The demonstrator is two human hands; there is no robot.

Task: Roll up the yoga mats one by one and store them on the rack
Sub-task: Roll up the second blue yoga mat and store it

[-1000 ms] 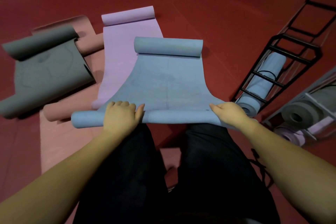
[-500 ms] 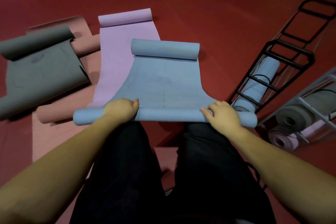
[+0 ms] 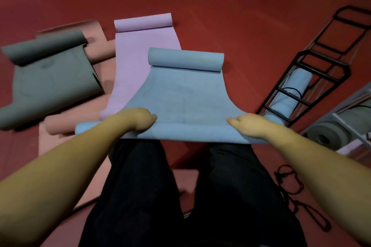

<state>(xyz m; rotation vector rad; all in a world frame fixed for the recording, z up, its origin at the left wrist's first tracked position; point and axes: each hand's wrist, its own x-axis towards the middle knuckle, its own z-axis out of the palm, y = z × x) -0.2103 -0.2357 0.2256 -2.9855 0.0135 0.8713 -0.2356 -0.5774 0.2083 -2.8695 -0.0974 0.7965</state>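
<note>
Both hands have shifted on the near roll over the last second: the left hand point(image 3: 138, 119), which lay flat on top with its fingers forward, now curls over the roll with the knuckles bent down, and the right hand point(image 3: 249, 124) has slid outward toward the roll's right end, fingers wrapped over the top. Each hand is clamped on the blue yoga mat point(image 3: 184, 98), whose near end forms a thin roll lying across the person's knees. That reads as another turn of the roll being taken in, so the rolling is under way but young: most of the blue sheet is flat on the red floor point(image 3: 230, 16), and its far end keeps a curl point(image 3: 185, 59) of its own that will have to be unrolled or absorbed.

Under and beside it lie the purple mat point(image 3: 140, 50), the grey mat point(image 3: 50, 78) and a pink mat point(image 3: 96, 46), all only partly curled and waiting. To the right, the black rack point(image 3: 313, 78) lies beside the blue sheet with one blue rolled mat point(image 3: 291, 94) already inside. A second grey rack at the right edge holds a grey roll point(image 3: 329, 134).
</note>
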